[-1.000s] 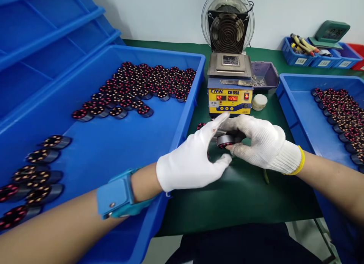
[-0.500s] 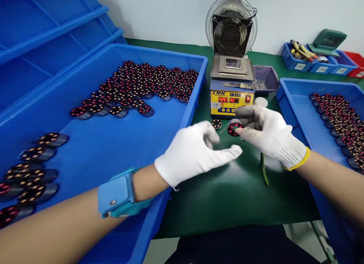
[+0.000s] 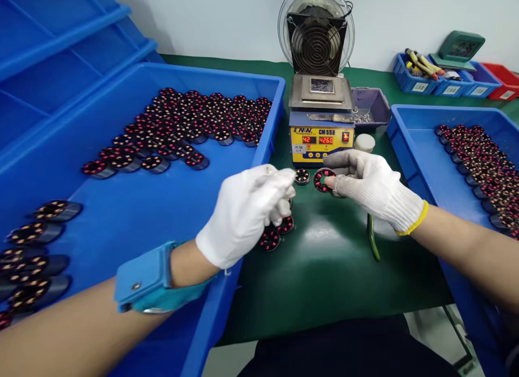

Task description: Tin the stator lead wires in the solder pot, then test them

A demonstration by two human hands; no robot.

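Right hand (image 3: 363,183) grip pinches a motor stator (image 3: 318,180); left hand (image 3: 241,209) grip: cannot tell, blurred. Work appears partway: loose stators (image 3: 270,240) lie between stocked trays (image 3: 162,209).

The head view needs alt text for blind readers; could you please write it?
A gloved right hand holds a red-and-black ring before a yellow-fronted machine; the gloved left hand is near more rings on a green table. Blue trays of rings flank them.

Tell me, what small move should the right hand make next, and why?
Probably, the right hand should set the red-wound ring down on the green mat: it's held right beside a copper-wound ring lying there. Whether it already touches the mat, I can't tell.
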